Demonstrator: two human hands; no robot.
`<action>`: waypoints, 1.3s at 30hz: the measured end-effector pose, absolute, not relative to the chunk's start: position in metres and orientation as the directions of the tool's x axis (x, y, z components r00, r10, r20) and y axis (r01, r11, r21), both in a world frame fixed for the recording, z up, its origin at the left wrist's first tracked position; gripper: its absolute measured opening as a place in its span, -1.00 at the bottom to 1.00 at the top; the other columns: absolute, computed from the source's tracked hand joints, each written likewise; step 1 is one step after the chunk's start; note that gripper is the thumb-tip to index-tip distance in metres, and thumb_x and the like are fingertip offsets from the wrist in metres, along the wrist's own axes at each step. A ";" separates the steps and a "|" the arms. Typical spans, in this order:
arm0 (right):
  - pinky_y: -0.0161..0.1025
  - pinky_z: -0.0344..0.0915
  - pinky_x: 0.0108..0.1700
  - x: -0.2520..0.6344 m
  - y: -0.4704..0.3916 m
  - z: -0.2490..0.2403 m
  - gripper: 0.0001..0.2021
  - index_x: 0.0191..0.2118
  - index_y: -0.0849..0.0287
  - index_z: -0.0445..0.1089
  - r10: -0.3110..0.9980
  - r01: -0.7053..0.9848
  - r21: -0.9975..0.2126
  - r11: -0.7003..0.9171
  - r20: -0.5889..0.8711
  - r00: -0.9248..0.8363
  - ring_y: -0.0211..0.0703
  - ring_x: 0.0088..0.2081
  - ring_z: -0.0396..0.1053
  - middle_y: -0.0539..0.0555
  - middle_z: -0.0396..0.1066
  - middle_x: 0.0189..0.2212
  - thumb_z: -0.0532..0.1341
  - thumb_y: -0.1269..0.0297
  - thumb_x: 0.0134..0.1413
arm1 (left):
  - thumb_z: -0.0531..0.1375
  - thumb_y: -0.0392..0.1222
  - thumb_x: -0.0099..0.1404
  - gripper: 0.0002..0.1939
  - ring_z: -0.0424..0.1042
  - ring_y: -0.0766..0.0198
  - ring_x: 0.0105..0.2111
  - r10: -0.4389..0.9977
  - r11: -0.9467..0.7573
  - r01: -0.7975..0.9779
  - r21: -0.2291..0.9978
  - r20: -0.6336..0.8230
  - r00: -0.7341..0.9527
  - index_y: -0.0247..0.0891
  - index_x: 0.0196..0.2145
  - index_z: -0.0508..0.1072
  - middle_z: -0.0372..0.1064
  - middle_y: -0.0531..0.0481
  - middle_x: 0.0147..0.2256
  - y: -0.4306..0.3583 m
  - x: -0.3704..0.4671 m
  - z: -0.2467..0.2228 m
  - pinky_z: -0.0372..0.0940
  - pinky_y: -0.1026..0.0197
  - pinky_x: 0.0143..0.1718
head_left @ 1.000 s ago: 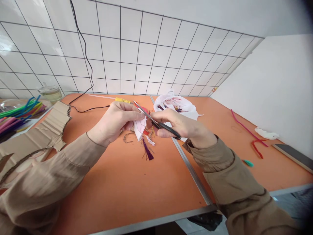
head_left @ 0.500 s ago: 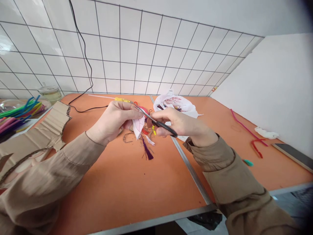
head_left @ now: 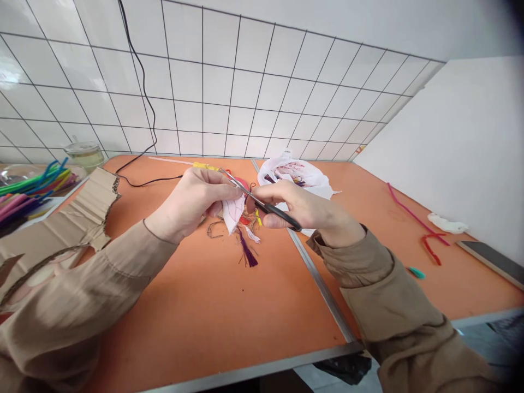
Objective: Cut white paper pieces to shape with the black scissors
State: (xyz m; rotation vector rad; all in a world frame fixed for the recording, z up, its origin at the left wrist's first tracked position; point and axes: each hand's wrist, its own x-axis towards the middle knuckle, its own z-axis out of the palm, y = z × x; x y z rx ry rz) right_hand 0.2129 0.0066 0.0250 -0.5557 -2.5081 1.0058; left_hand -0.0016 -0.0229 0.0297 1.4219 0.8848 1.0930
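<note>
Between thumb and fingers, my left hand (head_left: 199,197) pinches a white piece of fabric (head_left: 233,213) with thin pink lines, which hangs down in a point. My right hand (head_left: 292,206) is closed around black-handled scissors (head_left: 282,214). Their metal blades point up and to the left, right against the fabric's upper edge by my left fingertips. Below the hands lies a purple tassel (head_left: 248,250) beside thread scraps and small yellow and red bits. Part of this pile is hidden behind the fabric and my fingers.
Behind my right hand sits a white plastic bag (head_left: 315,176) with things inside. Torn cardboard (head_left: 61,215) and colourful pipe cleaners (head_left: 35,191) lie at the left. A yellow-handled tool (head_left: 204,166) rests at the back. On the right are a red pipe cleaner (head_left: 430,251) and a dark flat object (head_left: 493,262).
Hardly anything differs. The scissors and my right hand have shifted very slightly, and the whole view has moved a little. Both holds are the same.
</note>
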 end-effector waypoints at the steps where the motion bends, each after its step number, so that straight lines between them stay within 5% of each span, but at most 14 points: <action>1: -0.33 0.10 -0.44 0.213 0.007 0.025 -0.52 -0.34 0.22 0.30 0.497 0.233 -0.712 0.663 0.185 -0.848 -0.30 -0.48 0.18 -0.04 0.21 -0.52 0.25 -0.19 0.11 | 0.28 -0.35 -0.01 -0.82 0.05 0.49 -0.73 0.945 -0.139 -0.045 0.989 0.146 0.294 -0.32 -0.71 0.48 0.14 0.11 -0.77 -0.024 -0.001 0.030 -0.07 0.32 -0.70; 9: -0.30 0.10 -0.47 0.214 0.001 0.029 -0.69 -0.33 0.20 0.29 0.581 0.356 -0.714 0.603 0.086 -0.809 -0.28 -0.49 0.19 -0.03 0.26 -0.53 0.25 0.02 0.16 | 0.26 -0.35 -0.01 -0.82 0.03 0.50 -0.72 0.950 -0.149 -0.021 0.989 0.149 0.273 -0.34 -0.72 0.48 0.15 0.10 -0.76 -0.023 -0.002 0.032 -0.12 0.32 -0.70; 16: -0.31 0.16 -0.45 0.213 0.001 0.031 -0.45 -0.36 0.20 0.22 0.493 0.219 -0.764 0.607 0.146 -0.858 -0.28 -0.47 0.21 -0.02 0.20 -0.50 0.15 -0.30 0.13 | 0.33 -0.31 0.00 -0.88 0.03 0.51 -0.73 0.920 -0.143 -0.101 0.985 0.170 0.353 -0.32 -0.65 0.56 0.29 0.05 -0.71 -0.020 -0.003 0.028 -0.11 0.33 -0.71; 31: -0.35 0.06 -0.49 0.215 0.009 0.024 -0.47 -0.35 0.23 0.31 0.520 0.279 -0.696 0.662 0.159 -0.839 -0.35 -0.52 0.09 -0.09 0.14 -0.56 0.22 -0.26 0.09 | 0.26 -0.38 -0.03 -0.83 -0.02 0.53 -0.73 0.939 -0.132 -0.080 0.988 0.150 0.308 -0.33 -0.72 0.52 0.16 0.11 -0.76 -0.024 -0.001 0.031 -0.12 0.34 -0.71; 39: -0.31 0.19 -0.47 0.214 0.005 0.028 -0.47 -0.30 0.24 0.29 0.532 0.295 -0.747 0.596 0.092 -0.842 -0.29 -0.50 0.24 0.00 0.28 -0.52 0.19 -0.25 0.12 | 0.28 -0.35 -0.01 -0.85 0.00 0.52 -0.71 0.928 -0.167 -0.074 0.983 0.182 0.325 -0.32 -0.69 0.54 0.18 0.11 -0.76 -0.021 -0.002 0.029 -0.12 0.34 -0.69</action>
